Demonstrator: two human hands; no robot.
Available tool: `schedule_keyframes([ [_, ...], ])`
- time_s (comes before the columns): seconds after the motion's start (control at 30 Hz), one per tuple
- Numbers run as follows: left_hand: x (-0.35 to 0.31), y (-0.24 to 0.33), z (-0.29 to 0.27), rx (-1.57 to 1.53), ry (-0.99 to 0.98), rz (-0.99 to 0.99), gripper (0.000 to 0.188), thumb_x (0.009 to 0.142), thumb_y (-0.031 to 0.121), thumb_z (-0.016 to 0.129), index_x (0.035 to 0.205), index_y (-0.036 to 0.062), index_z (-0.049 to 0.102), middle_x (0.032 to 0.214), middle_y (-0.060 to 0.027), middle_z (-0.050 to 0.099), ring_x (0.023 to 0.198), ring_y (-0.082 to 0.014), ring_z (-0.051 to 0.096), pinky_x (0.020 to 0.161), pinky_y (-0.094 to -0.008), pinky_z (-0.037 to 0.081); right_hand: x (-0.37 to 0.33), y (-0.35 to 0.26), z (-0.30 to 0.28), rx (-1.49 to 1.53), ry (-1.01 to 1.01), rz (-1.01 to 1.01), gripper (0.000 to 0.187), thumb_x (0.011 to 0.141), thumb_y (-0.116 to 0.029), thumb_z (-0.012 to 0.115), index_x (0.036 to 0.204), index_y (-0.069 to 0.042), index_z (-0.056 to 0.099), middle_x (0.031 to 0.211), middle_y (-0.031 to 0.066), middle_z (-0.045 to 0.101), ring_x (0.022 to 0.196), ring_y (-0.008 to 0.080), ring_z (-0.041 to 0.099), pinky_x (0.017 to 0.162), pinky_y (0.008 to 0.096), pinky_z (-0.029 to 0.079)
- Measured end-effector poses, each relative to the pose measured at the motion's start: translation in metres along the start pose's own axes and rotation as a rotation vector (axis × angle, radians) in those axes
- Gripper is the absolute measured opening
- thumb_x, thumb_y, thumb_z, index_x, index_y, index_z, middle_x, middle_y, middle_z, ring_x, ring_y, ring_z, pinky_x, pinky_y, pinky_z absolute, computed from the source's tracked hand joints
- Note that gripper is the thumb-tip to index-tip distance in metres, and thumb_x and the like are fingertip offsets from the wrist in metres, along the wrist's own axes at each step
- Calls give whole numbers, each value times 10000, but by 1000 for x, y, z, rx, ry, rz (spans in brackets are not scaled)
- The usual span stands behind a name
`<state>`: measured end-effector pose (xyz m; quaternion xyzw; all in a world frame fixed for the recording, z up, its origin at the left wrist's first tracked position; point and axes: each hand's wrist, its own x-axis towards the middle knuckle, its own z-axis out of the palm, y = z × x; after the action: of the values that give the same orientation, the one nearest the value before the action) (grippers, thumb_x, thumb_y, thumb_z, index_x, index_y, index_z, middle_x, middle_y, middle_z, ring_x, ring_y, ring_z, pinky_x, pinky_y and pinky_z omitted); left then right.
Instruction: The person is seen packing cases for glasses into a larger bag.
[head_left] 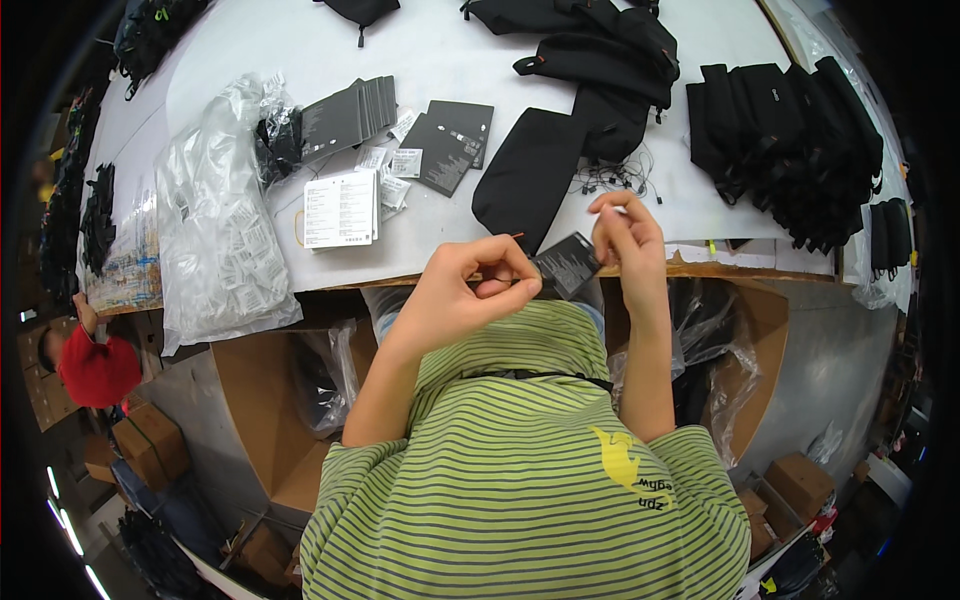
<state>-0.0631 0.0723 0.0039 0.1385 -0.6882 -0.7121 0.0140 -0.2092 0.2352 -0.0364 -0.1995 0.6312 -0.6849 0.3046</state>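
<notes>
Over the table's front edge, my left hand (474,288) is closed in a pinch of thumb and forefinger; what it grips is too small to make out. Beside those fingertips hangs a black hang tag (567,266) with a grey printed pattern. My right hand (634,240) is raised at the tag's right, fingers curled, a small pale bit at the fingertips. Just beyond both hands lies a flat black fabric pouch (530,172), its near end by my left knuckles. Behind my right hand, thin black tag strings (618,178) lie in a loose tangle.
Leftward are a stack of white printed cards (338,212), fanned dark cards (350,118) and a clear plastic bag (215,220) of labels. More black pouches (610,50) lie at the back; a row of them (780,130) stands right. Open cardboard boxes (262,400) sit below the table.
</notes>
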Motion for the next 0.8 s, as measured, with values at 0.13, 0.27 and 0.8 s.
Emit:
schedule_keyframes([
  [0.13, 7, 9, 9, 51, -166, 46, 66, 777, 31, 698, 763, 7, 638, 604, 66, 467, 543, -11, 344, 506, -186, 273, 17, 45, -9, -74, 86, 236, 202, 944, -205, 547, 981, -14, 601, 582, -25, 495, 467, 20, 402, 439, 175, 296],
  [0.27, 10, 10, 15, 93, -320, 105, 79, 772, 54, 716, 802, 22, 649, 653, 27, 539, 574, -36, 431, 516, -201, 336, 25, 56, -2, -4, 18, 292, 178, 911, -158, 572, 953, 6, 628, 608, 3, 557, 481, 47, 446, 452, 190, 342],
  [0.8, 22, -11, -28, 1077, 120, 877, 269, 610, 12, 688, 851, 95, 600, 1038, -22, 621, 1028, -236, 543, 883, -376, 399, -13, -62, 29, -771, -122, -218, 153, 810, -107, 640, 799, 0, 531, 596, 51, 508, 512, 103, 451, 499, 250, 373],
])
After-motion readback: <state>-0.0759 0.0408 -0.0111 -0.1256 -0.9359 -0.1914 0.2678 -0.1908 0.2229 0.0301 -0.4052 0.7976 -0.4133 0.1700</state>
